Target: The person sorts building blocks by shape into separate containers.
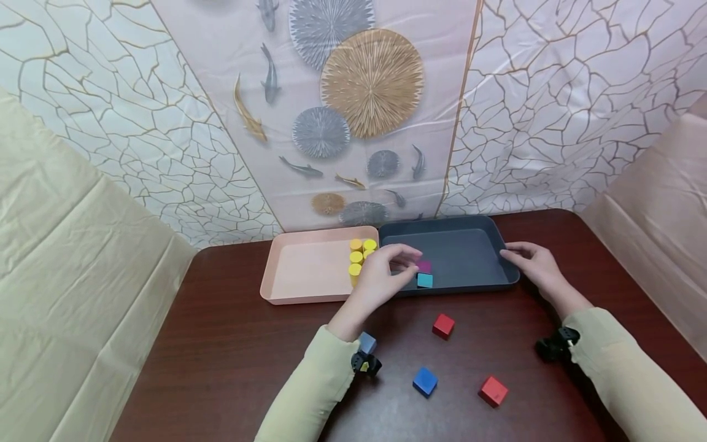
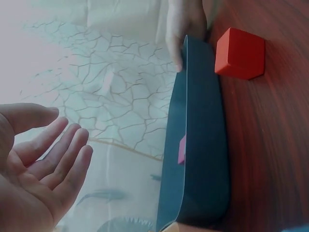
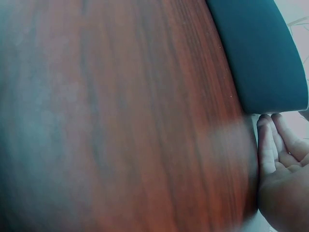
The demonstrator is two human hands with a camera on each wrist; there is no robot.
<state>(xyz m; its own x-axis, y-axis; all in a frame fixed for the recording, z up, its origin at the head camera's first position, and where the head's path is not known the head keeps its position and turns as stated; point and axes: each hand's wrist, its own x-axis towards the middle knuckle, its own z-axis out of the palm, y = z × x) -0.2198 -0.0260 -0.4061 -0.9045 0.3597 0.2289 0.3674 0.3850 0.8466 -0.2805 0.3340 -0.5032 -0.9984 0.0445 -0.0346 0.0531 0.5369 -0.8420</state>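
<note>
My left hand (image 1: 381, 270) hovers over the left part of the dark blue tray (image 1: 464, 255), its fingers loosely bent and nothing between them, as the left wrist view also shows. Just beside its fingertips, a magenta block (image 1: 423, 266) and a teal block (image 1: 424, 280) lie in that tray. At the tray's right end, my right hand (image 1: 536, 267) pinches the rim; in the right wrist view several fingertips (image 3: 263, 121) meet the outer wall.
A pink tray (image 1: 309, 264) adjoins on the left, with several yellow cylinders (image 1: 356, 258) at its right side. In front lie red cubes (image 1: 444, 326) (image 1: 493, 391), a blue cube (image 1: 425, 382) and a lighter blue cube (image 1: 367, 342) partly hidden by the left wrist.
</note>
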